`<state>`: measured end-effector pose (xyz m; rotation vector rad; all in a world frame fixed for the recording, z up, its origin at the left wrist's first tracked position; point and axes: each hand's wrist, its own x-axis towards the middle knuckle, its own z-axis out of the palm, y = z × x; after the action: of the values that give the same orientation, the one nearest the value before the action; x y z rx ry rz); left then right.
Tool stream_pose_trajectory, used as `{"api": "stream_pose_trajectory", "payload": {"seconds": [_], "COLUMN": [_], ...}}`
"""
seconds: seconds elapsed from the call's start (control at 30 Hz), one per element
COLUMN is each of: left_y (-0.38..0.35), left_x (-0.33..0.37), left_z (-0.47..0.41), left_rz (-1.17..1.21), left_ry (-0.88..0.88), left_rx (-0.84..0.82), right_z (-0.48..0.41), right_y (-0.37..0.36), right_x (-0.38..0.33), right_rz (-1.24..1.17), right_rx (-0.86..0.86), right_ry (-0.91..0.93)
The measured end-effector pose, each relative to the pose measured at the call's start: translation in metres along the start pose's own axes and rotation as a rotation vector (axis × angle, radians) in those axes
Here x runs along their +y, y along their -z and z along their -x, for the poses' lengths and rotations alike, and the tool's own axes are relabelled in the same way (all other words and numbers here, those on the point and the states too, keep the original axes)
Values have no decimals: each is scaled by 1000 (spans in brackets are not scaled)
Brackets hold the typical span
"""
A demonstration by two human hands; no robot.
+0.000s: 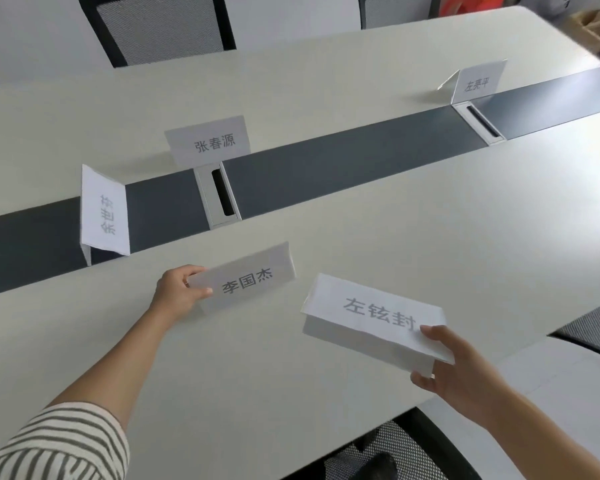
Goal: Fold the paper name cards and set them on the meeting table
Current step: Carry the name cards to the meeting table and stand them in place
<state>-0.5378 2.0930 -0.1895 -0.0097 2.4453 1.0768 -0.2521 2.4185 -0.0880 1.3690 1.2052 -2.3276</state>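
My left hand (pixel 179 289) pinches the left end of a folded white name card (pixel 246 280) printed in black characters; the card stands low over the near side of the white meeting table (pixel 395 209). My right hand (pixel 461 368) grips the right end of a second folded name card (pixel 371 317), held in the air above the table's near edge. Three folded cards stand on the table: one (pixel 104 213) turned sideways on the dark centre strip at left, one (pixel 210 140) behind the centre cable box, one (pixel 475 83) far right.
A dark strip (pixel 343 164) runs along the table's middle with two silver cable boxes (pixel 220 194) (pixel 480 121). Mesh office chairs stand at the far side (pixel 160 26) and at the near edge (pixel 395 448). A brown paper bag (pixel 593 26) sits at the far right corner.
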Motion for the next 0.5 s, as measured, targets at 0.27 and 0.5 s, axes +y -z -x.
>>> {"api": "stream_pose_trajectory", "payload": {"seconds": [0.27,0.5], "left_y": [-18,-57], "left_x": [27,65], "left_z": [-12,-37], "left_rz": [-554,-716], "left_ry": [-372,-439], "left_rx": [52,17], "right_z": [-6,-1], "right_y": [3,9], "right_x": [8,2], "right_rz": [-3,-15], "right_rx": [-14,9], "right_ry": [-10,-5]}}
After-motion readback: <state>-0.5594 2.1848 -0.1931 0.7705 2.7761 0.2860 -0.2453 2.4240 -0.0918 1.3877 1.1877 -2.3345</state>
